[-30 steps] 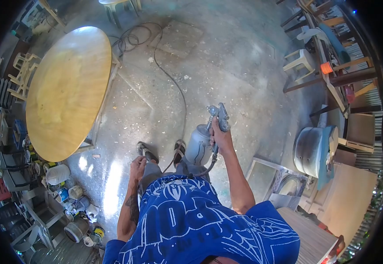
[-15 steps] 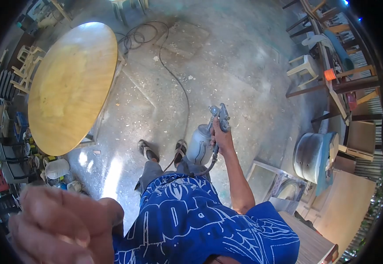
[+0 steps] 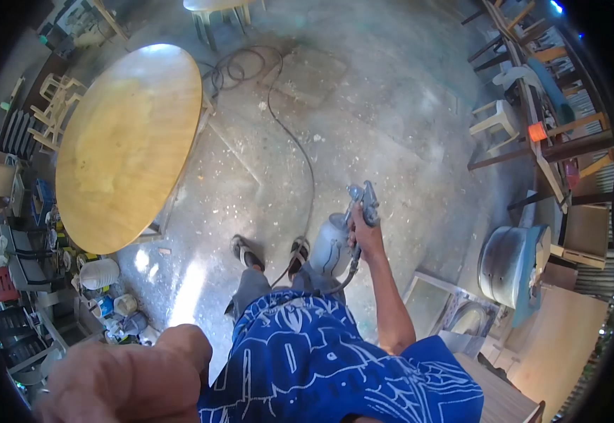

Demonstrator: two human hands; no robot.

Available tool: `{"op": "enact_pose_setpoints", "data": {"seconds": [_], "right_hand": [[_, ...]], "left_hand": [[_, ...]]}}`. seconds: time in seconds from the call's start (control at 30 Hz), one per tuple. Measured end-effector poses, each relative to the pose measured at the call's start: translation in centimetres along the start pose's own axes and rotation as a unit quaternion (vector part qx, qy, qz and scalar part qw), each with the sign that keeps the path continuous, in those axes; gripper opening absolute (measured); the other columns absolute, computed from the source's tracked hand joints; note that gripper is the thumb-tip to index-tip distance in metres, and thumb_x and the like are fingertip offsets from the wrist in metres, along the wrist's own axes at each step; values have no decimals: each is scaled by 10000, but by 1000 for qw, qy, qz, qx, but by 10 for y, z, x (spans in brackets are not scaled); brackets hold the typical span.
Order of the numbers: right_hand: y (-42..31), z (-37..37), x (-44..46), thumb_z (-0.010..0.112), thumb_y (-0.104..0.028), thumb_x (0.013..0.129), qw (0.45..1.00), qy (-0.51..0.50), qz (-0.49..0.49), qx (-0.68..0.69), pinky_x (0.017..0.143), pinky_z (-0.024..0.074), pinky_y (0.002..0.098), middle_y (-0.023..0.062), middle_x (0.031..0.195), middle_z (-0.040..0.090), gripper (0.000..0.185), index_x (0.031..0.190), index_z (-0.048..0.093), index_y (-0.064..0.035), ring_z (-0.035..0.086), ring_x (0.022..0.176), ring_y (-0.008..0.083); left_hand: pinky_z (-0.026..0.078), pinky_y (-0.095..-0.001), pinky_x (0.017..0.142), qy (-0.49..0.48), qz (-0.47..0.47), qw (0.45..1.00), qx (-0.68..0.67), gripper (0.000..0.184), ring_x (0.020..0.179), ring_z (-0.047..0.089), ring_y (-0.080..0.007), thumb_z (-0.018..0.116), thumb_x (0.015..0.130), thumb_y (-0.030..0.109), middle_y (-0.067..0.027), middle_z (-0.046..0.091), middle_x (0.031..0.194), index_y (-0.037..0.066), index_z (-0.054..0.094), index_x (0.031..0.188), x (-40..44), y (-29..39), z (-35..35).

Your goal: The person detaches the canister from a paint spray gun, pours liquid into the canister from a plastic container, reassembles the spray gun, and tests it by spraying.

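My right hand [image 3: 365, 236] is wrapped round the handle of a grey spray gun [image 3: 365, 201], held out over the floor. The gun's cup [image 3: 330, 245] hangs on its left side, and a dark hose [image 3: 350, 273] runs from the handle down toward my waist. Close to the camera at the lower left is my left hand [image 3: 127, 377], large and blurred, with its fingers curled. What it holds, if anything, is hidden. A round yellowish wooden tabletop [image 3: 131, 148] stands tilted at the left, apart from both hands.
A hose [image 3: 303, 151] trails over the concrete floor [image 3: 384, 127] to a coil at the back. Cans and tubs [image 3: 100, 273] line the left side. At the right are a plastic stool [image 3: 496, 121], stacked wooden furniture, a metal drum [image 3: 506, 264] and a frame [image 3: 420, 303].
My left hand has risen from beside my leg to close before the camera, then dropped slightly. The view has shifted; my right hand keeps its hold on the spray gun.
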State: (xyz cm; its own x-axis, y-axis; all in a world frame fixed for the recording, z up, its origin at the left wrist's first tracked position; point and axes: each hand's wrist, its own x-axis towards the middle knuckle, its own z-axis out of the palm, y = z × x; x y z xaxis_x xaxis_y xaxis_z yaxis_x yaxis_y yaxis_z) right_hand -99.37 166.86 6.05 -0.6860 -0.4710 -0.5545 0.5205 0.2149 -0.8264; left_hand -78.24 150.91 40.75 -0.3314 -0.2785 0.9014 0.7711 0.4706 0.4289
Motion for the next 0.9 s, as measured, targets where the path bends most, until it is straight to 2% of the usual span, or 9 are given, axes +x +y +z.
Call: {"op": "enact_pose_setpoints", "data": {"seconds": [0.53, 0.63, 0.73, 0.9], "right_hand": [[-1, 2, 11, 551, -451, 964, 999, -17, -11, -35, 358, 393, 252, -14, 608, 462, 395, 781, 507, -104, 443, 405, 72], [-5, 6, 10, 560, -425, 963, 1000, -12, -8, -14, 365, 383, 263, 8, 627, 483, 400, 795, 527, -64, 456, 414, 90], [-3, 7, 12, 538, -432, 976, 999, -23, -15, -29, 357, 389, 249, -11, 613, 469, 382, 785, 510, -102, 445, 410, 70], [1, 5, 10, 536, -426, 978, 999, -16, -23, -44, 358, 391, 249, -10, 609, 473, 381, 783, 515, -99, 443, 410, 67]], "left_hand": [[442, -274, 749, -5, -5, 1000, 11, 418, 834, 592, -98, 665, 826, 359, 7, 626, 1013, 72, 640, 1129, 9, -2, -3], [442, -268, 742, -6, -6, 1000, 6, 404, 831, 594, -93, 668, 826, 336, 11, 625, 1025, 74, 639, 1133, 9, 0, -3], [441, -262, 735, -7, -12, 1000, 5, 392, 829, 596, -88, 670, 826, 313, 15, 624, 1037, 77, 638, 1137, 10, 2, -3], [441, -253, 723, -18, -22, 1000, 1, 374, 825, 598, -80, 675, 826, 274, 22, 622, 1057, 81, 636, 1144, 10, -2, -5]]}}
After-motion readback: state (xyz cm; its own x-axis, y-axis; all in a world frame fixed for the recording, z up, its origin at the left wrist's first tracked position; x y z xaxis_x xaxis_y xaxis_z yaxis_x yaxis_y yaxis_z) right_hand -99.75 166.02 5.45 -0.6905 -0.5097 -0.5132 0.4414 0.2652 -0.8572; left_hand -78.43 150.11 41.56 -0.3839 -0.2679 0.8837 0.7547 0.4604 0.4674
